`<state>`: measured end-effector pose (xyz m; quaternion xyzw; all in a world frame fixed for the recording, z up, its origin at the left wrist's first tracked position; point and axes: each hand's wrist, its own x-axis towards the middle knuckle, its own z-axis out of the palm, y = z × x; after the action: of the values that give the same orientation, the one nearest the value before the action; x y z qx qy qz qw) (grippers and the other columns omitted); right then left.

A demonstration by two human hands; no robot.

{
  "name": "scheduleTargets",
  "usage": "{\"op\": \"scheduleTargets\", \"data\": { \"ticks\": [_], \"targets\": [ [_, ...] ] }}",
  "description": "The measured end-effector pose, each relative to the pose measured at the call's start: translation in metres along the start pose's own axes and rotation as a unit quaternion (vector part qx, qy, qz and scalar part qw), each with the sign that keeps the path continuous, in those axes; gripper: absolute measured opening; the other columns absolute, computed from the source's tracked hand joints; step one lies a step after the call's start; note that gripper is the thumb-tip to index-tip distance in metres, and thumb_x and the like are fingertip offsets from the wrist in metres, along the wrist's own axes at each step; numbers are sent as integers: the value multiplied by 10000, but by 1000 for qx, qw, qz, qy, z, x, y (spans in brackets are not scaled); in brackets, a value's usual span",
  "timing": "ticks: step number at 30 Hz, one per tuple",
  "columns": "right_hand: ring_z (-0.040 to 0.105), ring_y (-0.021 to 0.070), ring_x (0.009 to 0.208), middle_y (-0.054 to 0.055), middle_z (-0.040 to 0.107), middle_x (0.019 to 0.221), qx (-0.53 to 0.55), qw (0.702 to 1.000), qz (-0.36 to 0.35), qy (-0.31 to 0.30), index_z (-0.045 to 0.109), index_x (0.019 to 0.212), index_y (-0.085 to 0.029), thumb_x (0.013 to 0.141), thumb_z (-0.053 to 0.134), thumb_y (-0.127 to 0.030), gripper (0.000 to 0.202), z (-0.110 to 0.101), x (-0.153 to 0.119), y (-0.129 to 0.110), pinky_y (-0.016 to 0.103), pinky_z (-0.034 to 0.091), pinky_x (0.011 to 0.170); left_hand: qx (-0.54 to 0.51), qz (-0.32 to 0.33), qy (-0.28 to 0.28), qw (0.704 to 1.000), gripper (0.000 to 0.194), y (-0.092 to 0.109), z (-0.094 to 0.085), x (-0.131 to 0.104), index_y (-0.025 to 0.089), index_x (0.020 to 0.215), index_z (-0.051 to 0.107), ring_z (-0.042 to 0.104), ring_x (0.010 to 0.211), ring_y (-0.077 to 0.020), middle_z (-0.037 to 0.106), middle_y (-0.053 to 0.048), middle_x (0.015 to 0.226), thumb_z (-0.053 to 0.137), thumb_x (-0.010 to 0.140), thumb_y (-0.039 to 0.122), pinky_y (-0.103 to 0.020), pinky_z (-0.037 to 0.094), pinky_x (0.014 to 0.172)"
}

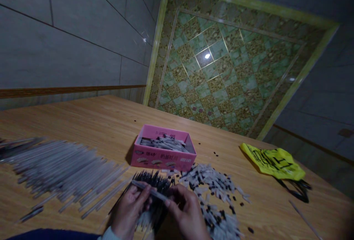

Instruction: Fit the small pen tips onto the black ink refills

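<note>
Low in the head view, a clear pen point(158, 194) lies slantwise between my two hands. My left hand point(129, 208) pinches it near its upper left end. The fingers of my right hand point(190, 210) close around its lower right end; what the fingertips cover there is hidden. Beneath and behind my hands spreads a pile of black-tipped pen refills point(155, 181). To the right lie many small clear caps and black plugs point(218, 184), loosely scattered. On the left, long clear pen barrels point(69, 170) are laid out side by side.
Beyond my hands stands a pink open box point(163, 160) with pens inside. A yellow bag point(276, 161) with black lettering and black handles lies at the right of the wooden table point(105, 122). A thin stick point(304, 219) is near the right edge. Tiled walls rise behind.
</note>
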<state>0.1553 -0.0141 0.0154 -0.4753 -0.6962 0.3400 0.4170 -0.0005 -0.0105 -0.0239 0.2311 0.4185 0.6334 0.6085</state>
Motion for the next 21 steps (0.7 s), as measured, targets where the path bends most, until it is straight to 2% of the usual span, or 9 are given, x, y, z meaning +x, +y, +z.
{"op": "scheduleTargets", "data": {
  "ticks": [7,10,12,15,17,19,21],
  "targets": [
    [507,151,628,12,565,642,32,999,-11,-19,633,740,-140,708,619,-248,113,2,-2,-7,222,378,561,-14,0,-9,1000,336,-7,-3,4,134,803,552,533,497,-76,643,-2,628,713,620,366,-185,397,455],
    [538,164,648,22,597,660,32,999,-7,-37,645,749,-143,705,627,-276,141,1,0,-1,227,395,576,-28,-15,-8,999,336,-8,-5,4,137,866,578,542,525,-84,615,12,616,663,670,397,-191,409,480],
    [561,175,669,30,623,680,13,1000,-8,-18,644,750,-151,731,599,-284,141,-6,4,8,233,409,595,-47,-14,-7,999,337,-8,-6,4,145,906,586,539,537,-83,592,23,599,631,700,407,-189,415,501],
    [592,195,725,53,662,744,-74,996,0,53,635,759,-164,766,528,-233,127,-25,11,25,246,419,638,-56,-17,-12,998,330,-10,-8,6,156,911,586,483,470,-57,538,48,552,612,712,418,-164,361,437],
    [595,208,751,69,671,793,-182,977,17,106,645,804,-170,750,507,-182,149,-39,14,38,257,408,658,-53,-32,-22,998,340,-11,-9,7,166,908,578,404,387,-36,486,70,505,595,715,446,-152,276,364],
    [588,211,745,68,662,777,-286,950,32,117,649,786,-177,697,515,-127,168,-49,15,50,255,386,647,-48,-42,-36,997,356,-11,-10,8,168,895,571,321,327,-22,432,89,456,577,716,476,-150,200,329],
    [580,195,719,56,641,744,-353,930,33,95,649,733,-189,678,504,-98,180,-52,13,60,240,361,624,-40,-48,-45,997,370,-11,-9,8,164,880,567,269,300,-15,399,99,429,575,708,492,-152,158,318]
  ]
}}
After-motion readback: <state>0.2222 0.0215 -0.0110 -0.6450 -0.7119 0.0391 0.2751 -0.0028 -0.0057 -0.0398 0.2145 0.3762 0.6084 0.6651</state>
